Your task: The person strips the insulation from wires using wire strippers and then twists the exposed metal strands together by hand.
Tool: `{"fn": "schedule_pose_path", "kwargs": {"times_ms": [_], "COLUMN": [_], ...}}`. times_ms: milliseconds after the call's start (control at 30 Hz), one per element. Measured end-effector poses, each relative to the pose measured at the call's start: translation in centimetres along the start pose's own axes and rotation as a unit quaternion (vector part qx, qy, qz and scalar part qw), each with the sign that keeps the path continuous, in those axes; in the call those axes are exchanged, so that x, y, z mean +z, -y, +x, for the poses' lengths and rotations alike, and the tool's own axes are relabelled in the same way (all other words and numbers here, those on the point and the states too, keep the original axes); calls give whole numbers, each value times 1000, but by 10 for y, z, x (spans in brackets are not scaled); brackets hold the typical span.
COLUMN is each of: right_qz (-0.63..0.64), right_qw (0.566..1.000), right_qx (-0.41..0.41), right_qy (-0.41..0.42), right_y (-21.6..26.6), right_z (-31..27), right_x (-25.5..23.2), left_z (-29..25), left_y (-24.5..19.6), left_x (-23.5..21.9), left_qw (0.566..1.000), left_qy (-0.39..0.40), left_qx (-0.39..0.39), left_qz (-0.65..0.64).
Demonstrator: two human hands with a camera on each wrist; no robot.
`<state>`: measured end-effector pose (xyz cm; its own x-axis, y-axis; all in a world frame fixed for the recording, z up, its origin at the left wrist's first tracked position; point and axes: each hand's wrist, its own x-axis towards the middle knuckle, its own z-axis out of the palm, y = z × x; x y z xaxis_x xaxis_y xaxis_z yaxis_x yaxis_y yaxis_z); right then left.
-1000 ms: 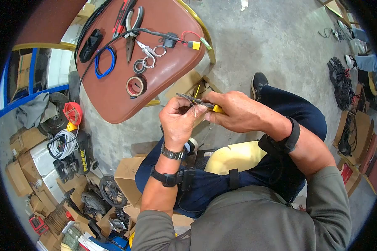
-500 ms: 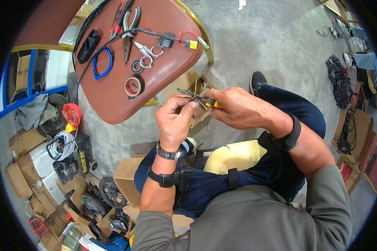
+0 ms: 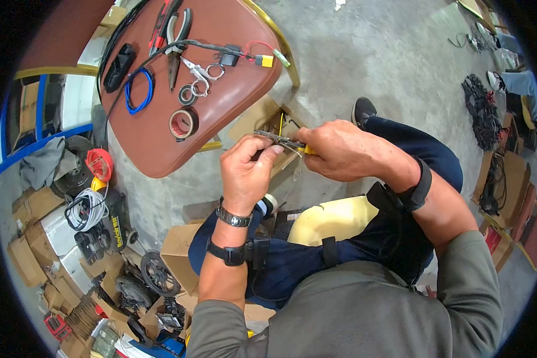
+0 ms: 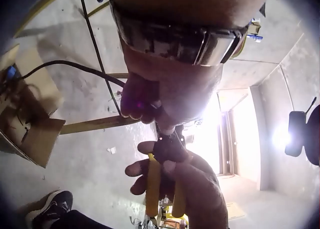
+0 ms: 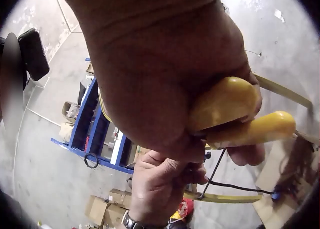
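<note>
My right hand (image 3: pixel 352 152) grips yellow-handled wire strippers (image 5: pixel 225 106), the handles lying between palm and fingers in the right wrist view. Their flat dark head reaches across to my left hand (image 3: pixel 244 170), which pinches a thin wire between thumb and forefinger right at the head. Fingers hide most of that wire and the stripper's jaws. In the left wrist view, a black cable (image 4: pixel 65 62) runs from an open cardboard box to the left hand. A yellow strand (image 3: pixel 281 122) stands up behind the tool in the head view.
On the brown chair seat (image 3: pixel 149 140) lie long-nose pliers (image 3: pixel 174 59), scissors (image 3: pixel 200 74), a tape roll (image 3: pixel 184 123), a blue wire coil (image 3: pixel 138 98) and a cable with a yellow connector (image 3: pixel 264 60). An open cardboard box (image 3: pixel 253 119) sits below the chair. Cartons and wheels (image 3: pixel 160 271) crowd the lower left.
The left hand has shifted slightly left, and the right hand a little upward, still holding the strippers. The chair and its tools sit slightly further left in the head view.
</note>
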<state>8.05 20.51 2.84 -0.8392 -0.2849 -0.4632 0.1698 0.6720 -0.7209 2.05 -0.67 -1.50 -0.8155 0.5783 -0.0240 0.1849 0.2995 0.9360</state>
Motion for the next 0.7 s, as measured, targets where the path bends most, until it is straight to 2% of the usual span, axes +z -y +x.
{"fn": "schedule_pose_path", "kwargs": {"times_ms": [167, 333, 700], "right_qz": [4, 38, 68], "right_qw": [999, 997, 997], "right_qx": [-5, -25, -7], "right_qy": [-33, -65, -35], "right_y": [-2, -3, 0], "right_z": [1, 3, 5], "right_x": [5, 12, 12], "left_z": [2, 3, -4], "left_y": [2, -5, 2], "left_x": [0, 2, 3], "left_qw": [999, 1000, 999], "left_qy": [-16, -27, -30], "left_qx": [37, 6, -37], "left_qz": [28, 3, -24]}}
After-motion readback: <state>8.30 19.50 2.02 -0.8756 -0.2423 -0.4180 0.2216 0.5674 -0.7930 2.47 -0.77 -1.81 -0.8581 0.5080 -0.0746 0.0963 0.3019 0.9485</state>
